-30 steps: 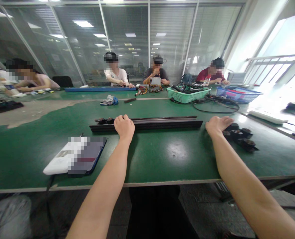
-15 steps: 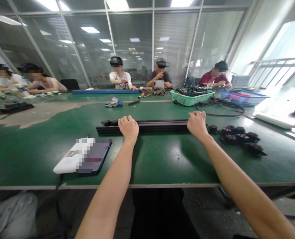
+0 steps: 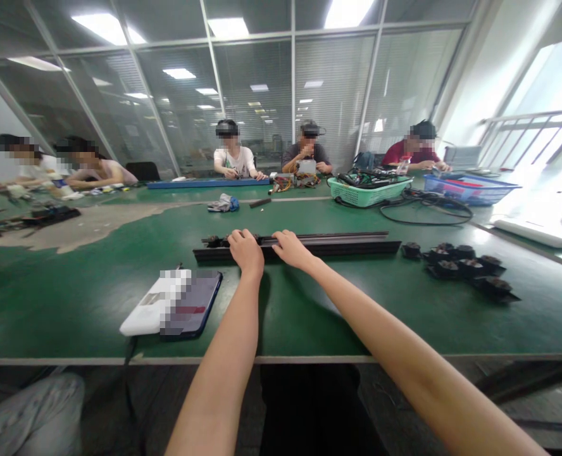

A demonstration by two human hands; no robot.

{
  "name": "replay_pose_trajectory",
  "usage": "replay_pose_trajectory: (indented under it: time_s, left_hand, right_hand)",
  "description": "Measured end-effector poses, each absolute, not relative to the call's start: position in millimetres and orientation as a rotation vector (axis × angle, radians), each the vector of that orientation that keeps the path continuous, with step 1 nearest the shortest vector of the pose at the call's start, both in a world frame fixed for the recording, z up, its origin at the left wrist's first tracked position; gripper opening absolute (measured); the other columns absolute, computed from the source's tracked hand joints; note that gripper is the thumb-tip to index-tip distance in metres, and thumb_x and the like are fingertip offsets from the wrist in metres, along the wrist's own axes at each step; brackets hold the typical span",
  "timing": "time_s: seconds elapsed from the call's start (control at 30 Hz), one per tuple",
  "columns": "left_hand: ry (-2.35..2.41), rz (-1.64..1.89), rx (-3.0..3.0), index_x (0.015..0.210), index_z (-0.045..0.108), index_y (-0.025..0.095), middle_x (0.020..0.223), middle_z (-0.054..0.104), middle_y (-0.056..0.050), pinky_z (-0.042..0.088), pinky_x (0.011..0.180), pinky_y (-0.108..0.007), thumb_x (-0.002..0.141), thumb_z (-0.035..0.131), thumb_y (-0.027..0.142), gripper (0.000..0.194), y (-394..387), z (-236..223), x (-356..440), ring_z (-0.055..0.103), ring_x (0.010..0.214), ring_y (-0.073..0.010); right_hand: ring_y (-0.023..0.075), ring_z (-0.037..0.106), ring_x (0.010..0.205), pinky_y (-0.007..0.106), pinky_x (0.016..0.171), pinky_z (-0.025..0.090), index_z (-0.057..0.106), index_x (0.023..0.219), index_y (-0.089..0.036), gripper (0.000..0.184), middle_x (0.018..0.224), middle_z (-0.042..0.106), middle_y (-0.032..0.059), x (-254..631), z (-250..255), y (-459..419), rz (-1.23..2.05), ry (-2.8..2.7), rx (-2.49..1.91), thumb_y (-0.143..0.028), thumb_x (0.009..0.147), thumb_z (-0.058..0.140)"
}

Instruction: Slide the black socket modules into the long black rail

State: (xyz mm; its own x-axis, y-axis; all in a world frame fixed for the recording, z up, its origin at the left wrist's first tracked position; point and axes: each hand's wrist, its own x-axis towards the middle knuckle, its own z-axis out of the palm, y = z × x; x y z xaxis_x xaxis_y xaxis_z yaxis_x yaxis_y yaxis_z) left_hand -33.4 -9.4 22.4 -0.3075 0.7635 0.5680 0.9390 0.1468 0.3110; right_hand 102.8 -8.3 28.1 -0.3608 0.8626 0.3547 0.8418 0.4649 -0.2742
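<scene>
A long black rail (image 3: 338,244) lies crosswise on the green table (image 3: 309,304). My left hand (image 3: 246,250) is curled over the rail near its left end, fingers wrapped on it. My right hand (image 3: 291,247) rests on the rail just to the right of the left hand, its fingers bent over the top edge; what is under them is hidden. A few small black round parts (image 3: 217,240) sit in the rail at its left end. A cluster of several similar black round parts (image 3: 461,266) lies on the table to the right.
A white and dark device (image 3: 171,303) lies at the near left. Farther back are a green basket (image 3: 369,189) with cables, a blue basket (image 3: 468,188), a black cable loop (image 3: 426,212), a cloth (image 3: 223,203) and several seated people across the table.
My right hand has left the cluster of black parts at the right and travelled left along the rail to beside my left hand. The left hand stays on the rail.
</scene>
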Motion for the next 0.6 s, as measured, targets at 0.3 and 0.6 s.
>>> replay_pose_trajectory:
  time_s: [0.3,0.6]
  left_hand:
    - [-2.202,-0.88,-1.66,0.125,0.068,0.011,0.137,0.063,-0.019,0.056,0.104,-0.039,0.108,0.039,0.01,0.034,-6.5,21.7,-37.6,0.056,0.131,-0.0322]
    - [-2.196,-0.96,-1.681,0.123,0.069,0.013,0.139,0.061,-0.018,0.056,0.105,-0.041,0.107,0.04,0.009,0.033,-4.5,17.7,-40.2,0.054,0.132,-0.0319]
  right_hand:
    - [0.0259,0.064,0.13,0.035,0.108,0.047,0.058,0.146,-0.017,0.04,0.138,0.07,0.016,49.7,32.5,5.5,0.145,-2.2,-1.536,-0.031,0.11,0.05]
    - [0.0266,0.071,0.115,0.035,0.091,0.051,0.064,0.131,-0.023,0.03,0.127,0.076,0.0135,40.6,28.4,6.3,0.097,-2.102,-1.633,-0.041,0.111,0.05]
